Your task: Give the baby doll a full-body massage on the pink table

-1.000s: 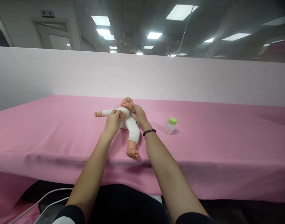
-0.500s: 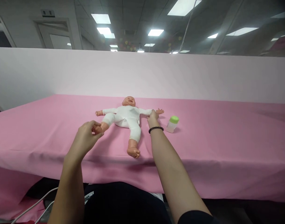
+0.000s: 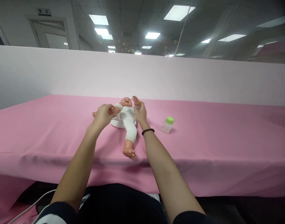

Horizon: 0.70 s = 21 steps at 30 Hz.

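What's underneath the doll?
The doll lies on the pink cloth, which shows beside it and below its foot. The patch directly beneath its body is covered, so I can't tell whether anything else is there.

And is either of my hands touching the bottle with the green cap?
No, the left hand is on the doll's raised leg, the right hand on its arm, and the bottle stands apart on the pink cloth.

One doll [image 3: 128,115], one bottle [image 3: 167,126], one bracelet [image 3: 148,130] and two hands [image 3: 101,116] show.
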Tool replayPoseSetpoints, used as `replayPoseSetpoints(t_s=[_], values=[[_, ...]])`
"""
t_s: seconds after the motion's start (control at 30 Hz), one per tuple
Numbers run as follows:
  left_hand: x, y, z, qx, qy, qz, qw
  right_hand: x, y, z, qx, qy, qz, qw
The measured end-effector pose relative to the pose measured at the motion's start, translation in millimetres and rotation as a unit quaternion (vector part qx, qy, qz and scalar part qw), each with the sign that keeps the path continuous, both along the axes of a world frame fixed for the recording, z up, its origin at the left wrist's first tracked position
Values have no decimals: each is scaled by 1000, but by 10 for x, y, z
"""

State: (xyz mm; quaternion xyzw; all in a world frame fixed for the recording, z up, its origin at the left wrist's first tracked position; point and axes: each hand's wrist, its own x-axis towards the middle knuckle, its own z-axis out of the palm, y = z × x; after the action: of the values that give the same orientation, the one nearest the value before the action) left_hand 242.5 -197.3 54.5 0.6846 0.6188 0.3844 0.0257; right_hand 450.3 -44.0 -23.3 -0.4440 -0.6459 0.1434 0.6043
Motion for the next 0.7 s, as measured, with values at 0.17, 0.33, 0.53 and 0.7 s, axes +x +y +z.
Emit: replayPoseSetpoints(t_s=[0.17, 0.33, 0.53, 0.7], values=[[-439, -811, -369, 24, -159, 10, 987, 157, 72, 22, -196, 260, -170, 930], [-617, -968, -470, -37, -181, 37, 982, 276, 94, -44, -297, 303, -152, 893], [-220, -180, 46, 35, -167, -46, 984, 76, 20, 129, -32, 176, -128, 976], [97, 437, 115, -25, -123, -85, 988, -110, -40, 34, 72, -153, 43, 985]])
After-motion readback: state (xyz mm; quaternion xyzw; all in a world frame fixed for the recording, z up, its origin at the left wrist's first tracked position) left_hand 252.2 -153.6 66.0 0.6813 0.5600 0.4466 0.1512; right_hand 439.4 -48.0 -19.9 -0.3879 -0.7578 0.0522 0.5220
